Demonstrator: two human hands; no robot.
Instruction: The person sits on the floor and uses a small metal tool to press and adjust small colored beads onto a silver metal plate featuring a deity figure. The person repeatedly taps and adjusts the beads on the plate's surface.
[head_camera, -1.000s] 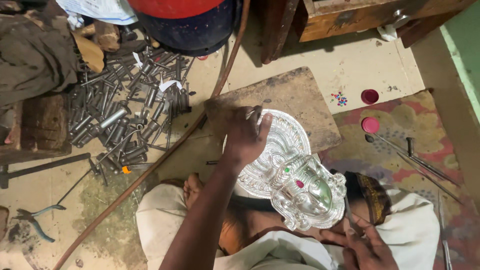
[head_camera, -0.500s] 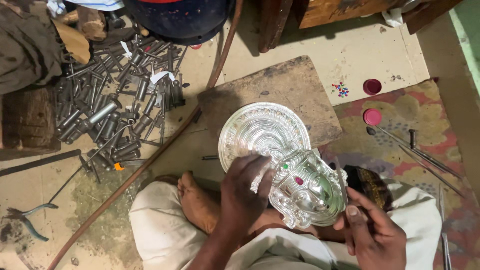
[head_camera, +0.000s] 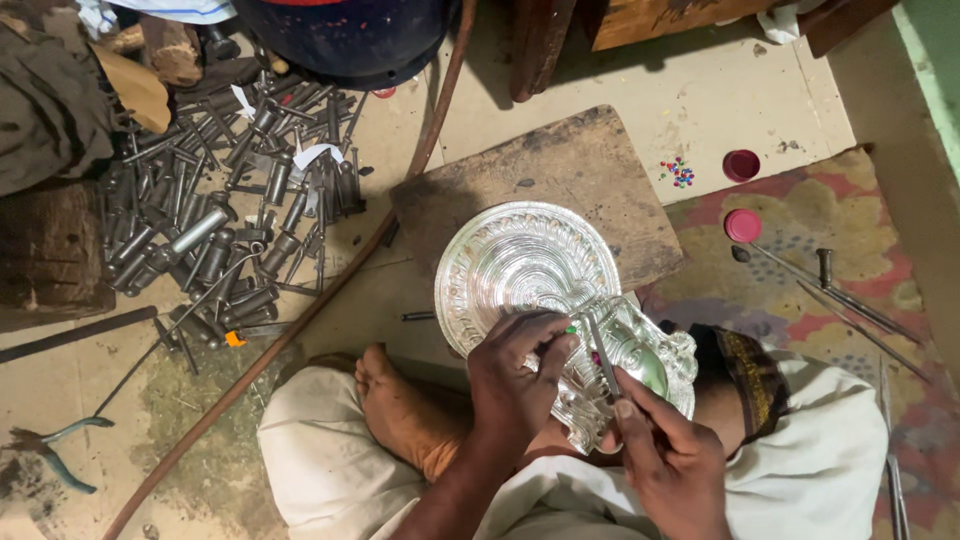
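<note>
Both hands are now closing in on the embossed silver metal piece with the round halo plate and face-shaped front (head_camera: 560, 300), which is resting in the person's lap and leaning out over the near corner of the worn wooden block (head_camera: 540, 190). A second ago the left hand (head_camera: 515, 375) was spread flat on the halo; now it is curling over the face part, fingers (head_camera: 555, 350) pinching something small against the metal — what exactly, one cannot tell. The right hand (head_camera: 665, 455), earlier lying loose at the lower edge, is gripping a thin metal tool (head_camera: 600, 355) and pointing its tip into the coloured stones, so fine detail work is getting under way.

The person is sitting cross-legged on the bare concrete floor (head_camera: 620, 90). A heap of grey steel punches (head_camera: 215, 220) is lying at the far left, a patterned red mat (head_camera: 830, 270) at the right with two small red caps (head_camera: 742, 195), and a long rod (head_camera: 300, 330) is crossing the floor.
</note>
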